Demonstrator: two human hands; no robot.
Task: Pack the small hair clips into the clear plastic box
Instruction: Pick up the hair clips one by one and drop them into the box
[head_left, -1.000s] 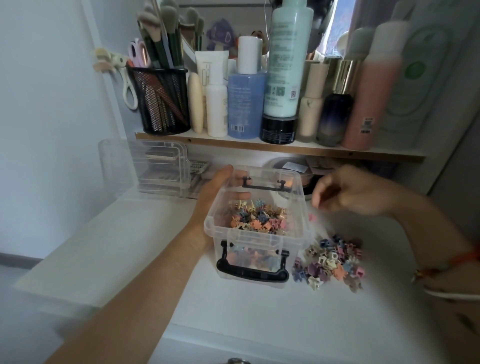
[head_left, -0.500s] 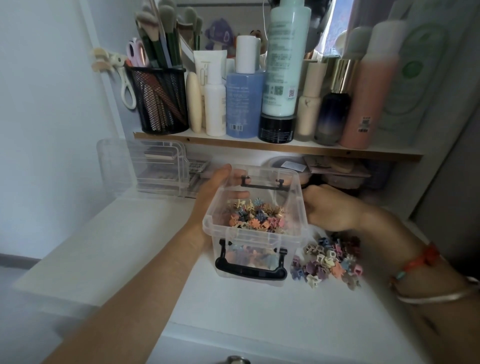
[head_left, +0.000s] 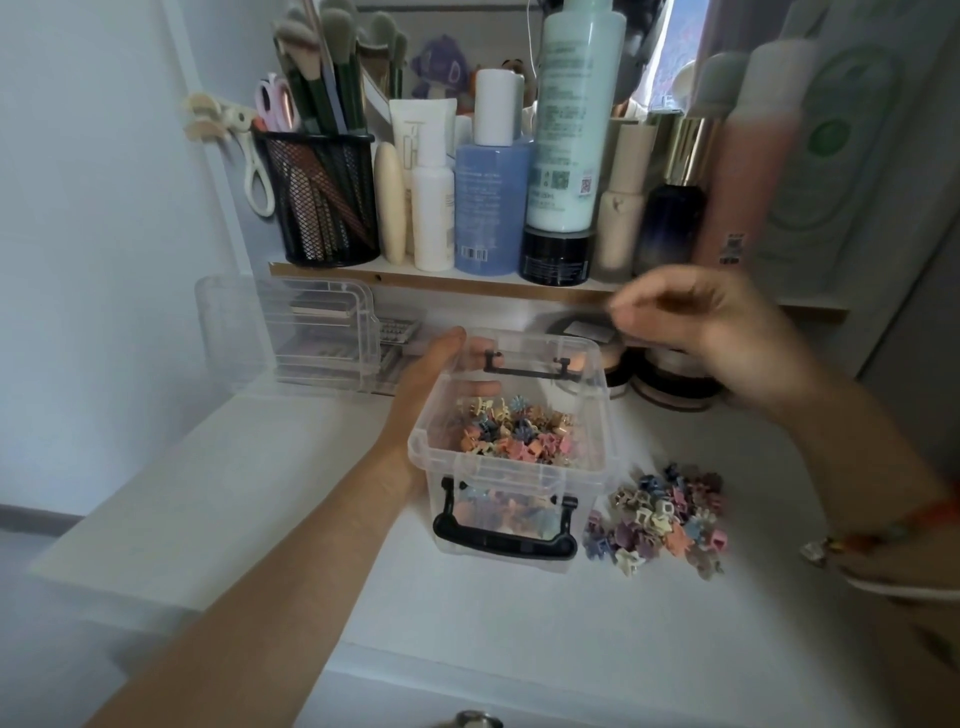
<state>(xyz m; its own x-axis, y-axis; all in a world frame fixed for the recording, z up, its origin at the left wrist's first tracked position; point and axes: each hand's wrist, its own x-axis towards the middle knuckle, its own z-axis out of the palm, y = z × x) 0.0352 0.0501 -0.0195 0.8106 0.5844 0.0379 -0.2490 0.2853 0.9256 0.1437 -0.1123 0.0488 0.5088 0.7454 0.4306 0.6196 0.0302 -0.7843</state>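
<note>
A clear plastic box (head_left: 519, 470) with black latch handles stands open on the white desk, partly filled with small pastel hair clips (head_left: 514, 434). My left hand (head_left: 426, 379) grips the box's left and back wall, with fingers curled over the far rim. A loose pile of hair clips (head_left: 660, 519) lies on the desk just right of the box. My right hand (head_left: 711, 332) hovers above the box's back right corner. It is blurred, its fingers bunched towards the thumb. Whether it holds a clip is hidden.
Over the desk, a shelf (head_left: 467, 283) carries bottles and a black mesh cup (head_left: 322, 202) of brushes. A clear organiser (head_left: 291, 338) stands at the back left, and round compacts (head_left: 670, 384) sit under the shelf behind the box. The desk's front edge is near.
My right hand rose from beside the pile to above the box's back right corner. The left hand and box stayed put.
</note>
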